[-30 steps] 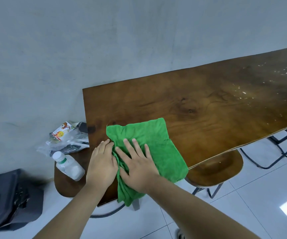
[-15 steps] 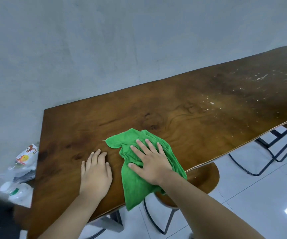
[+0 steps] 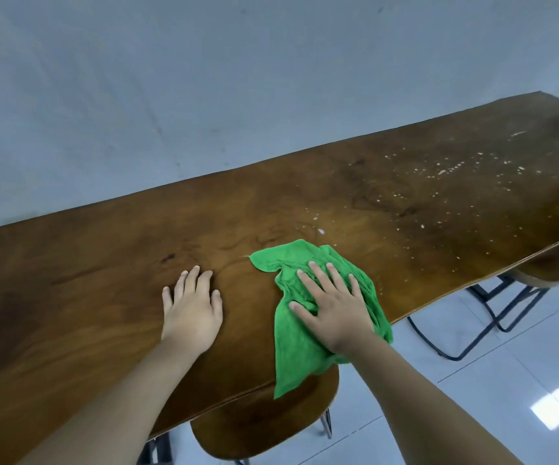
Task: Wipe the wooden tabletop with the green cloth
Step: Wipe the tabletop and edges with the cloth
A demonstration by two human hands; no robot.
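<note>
Right hand (image 3: pixel 333 308) flat on the green cloth (image 3: pixel 308 337), fingers spread, palm pressing it to the wooden tabletop (image 3: pixel 110 270); no pinch or fist, just an open-palm press. Left hand (image 3: pixel 192 308) also flat and open, fingers together, resting on bare wood just left of the cloth, not touching it. Cloth is bunched, sitting at the near edge of the surface, one corner hanging over that edge. Pale specks (image 3: pixel 439 169) scattered across the wood toward the far right corner; nearest ones lie just beyond the cloth's far side. Wooden stool (image 3: pixel 258 427) tucked under the near edge below the cloth. Second seat (image 3: pixel 553 270) with black metal legs under the right end. Grey wall (image 3: pixel 204 78) runs along the far edge.
</note>
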